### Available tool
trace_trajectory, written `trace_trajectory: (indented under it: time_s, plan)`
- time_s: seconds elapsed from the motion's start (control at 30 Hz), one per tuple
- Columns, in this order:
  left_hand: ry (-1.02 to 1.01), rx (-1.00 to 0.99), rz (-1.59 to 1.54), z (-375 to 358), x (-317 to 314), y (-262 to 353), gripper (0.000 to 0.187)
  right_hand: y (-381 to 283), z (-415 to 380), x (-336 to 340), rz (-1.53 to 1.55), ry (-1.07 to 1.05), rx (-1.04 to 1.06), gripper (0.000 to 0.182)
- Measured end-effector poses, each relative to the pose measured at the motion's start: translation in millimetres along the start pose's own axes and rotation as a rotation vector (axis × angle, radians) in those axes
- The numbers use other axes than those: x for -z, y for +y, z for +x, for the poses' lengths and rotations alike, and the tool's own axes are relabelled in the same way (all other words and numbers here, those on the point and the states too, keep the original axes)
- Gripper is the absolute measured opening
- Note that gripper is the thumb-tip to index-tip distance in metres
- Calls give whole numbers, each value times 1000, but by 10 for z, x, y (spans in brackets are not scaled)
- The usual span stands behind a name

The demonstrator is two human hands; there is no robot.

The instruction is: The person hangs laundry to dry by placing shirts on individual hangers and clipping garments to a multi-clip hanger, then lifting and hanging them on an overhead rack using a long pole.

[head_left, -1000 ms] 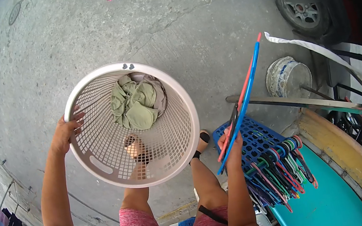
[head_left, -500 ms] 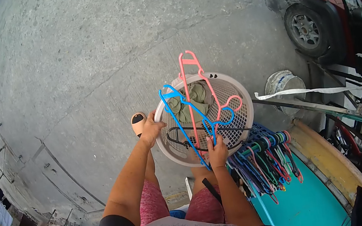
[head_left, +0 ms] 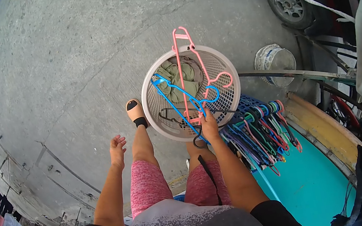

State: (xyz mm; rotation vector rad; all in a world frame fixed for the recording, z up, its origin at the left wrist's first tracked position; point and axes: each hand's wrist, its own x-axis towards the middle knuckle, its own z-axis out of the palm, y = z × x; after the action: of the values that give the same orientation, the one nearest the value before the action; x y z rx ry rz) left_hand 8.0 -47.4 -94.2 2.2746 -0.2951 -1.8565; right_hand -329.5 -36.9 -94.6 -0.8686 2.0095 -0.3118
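My right hand [head_left: 209,125] is closed around a bunch of plastic hangers. Among them are a blue hanger [head_left: 202,101], a pink hanger [head_left: 179,66] and a black hanger [head_left: 166,116]. They hang over a round, light-coloured mesh laundry basket [head_left: 146,104], which has olive green cloth [head_left: 190,74] inside. To the left of my leg, my left hand [head_left: 118,150] is in the air, fingers apart, holding nothing and away from the basket. Just right of my right hand, many coloured hangers [head_left: 260,136] hang in a row.
A stained white bucket [head_left: 275,65] stands on the concrete ground [head_left: 64,60] to the right. A metal bar [head_left: 297,72] crosses in front of it. Beyond is a vehicle wheel [head_left: 289,5]. A turquoise surface [head_left: 305,181] lies below the hanging row, beside a yellow ledge [head_left: 323,126].
My left hand has let go of the basket rim and moved down and left, opening. My right hand keeps its hold on the hangers. The basket appears higher in the view.
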Motion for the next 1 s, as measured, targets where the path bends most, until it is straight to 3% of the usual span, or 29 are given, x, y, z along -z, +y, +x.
trace_trajectory:
  time_s: [0.1,0.2,0.27,0.33,0.4,0.43,0.47,0.5,0.53,0.6,0.67,0.73,0.77,0.8,0.87,0.9,1.0]
  plan:
    - [-99,-185,49,-219,-339,70,32,-172,-152,240,-218,120,-12,25]
    - [-328,-329,54,-398,-785,155,31,-286,-263,448,-130,259,18,26]
    - [-427,-167,113,-649,-1090,332,32,-317,-204,581,-57,204,-54,26]
    - [-477,118,90,-866,-1402,464,36,-299,-163,625,191,119,-79,25]
    - [-509,376,-95,-1013,-1647,553,43,-301,-205,601,347,101,-60,25]
    - [-508,371,-95,-993,-1749,500,43,-376,-248,571,430,93,-29,25]
    - [-692,349,-279,-926,-1847,413,43,-455,-299,530,515,85,0,25]
    - [-873,326,-462,-909,-1888,352,43,-581,-385,508,442,95,44,24]
    - [-873,322,-454,-967,-1884,370,43,-754,-477,526,399,69,43,23]
    - [-656,141,-470,-1102,-1851,480,37,-834,-559,488,485,22,40,20]
    - [-678,79,-470,-1261,-1686,643,31,-946,-649,526,590,-12,22,19]
    - [-493,-72,-143,-1523,-1516,906,26,-1166,-731,592,699,-46,7,19]
    - [-436,-124,-177,-1487,-1468,867,23,-1276,-755,646,816,-28,-8,17]
    - [-437,-143,-168,-1531,-1412,898,23,-1401,-803,712,933,-11,-26,16]
    - [-444,-549,-46,-1633,-1303,990,22,-1626,-899,876,943,-48,-17,18]
    - [-338,-650,220,-1683,-1234,1055,23,-1722,-946,957,905,-69,30,19]
    - [-426,-804,110,-1863,-1155,1215,24,-2021,-1165,1154,895,-105,147,21]
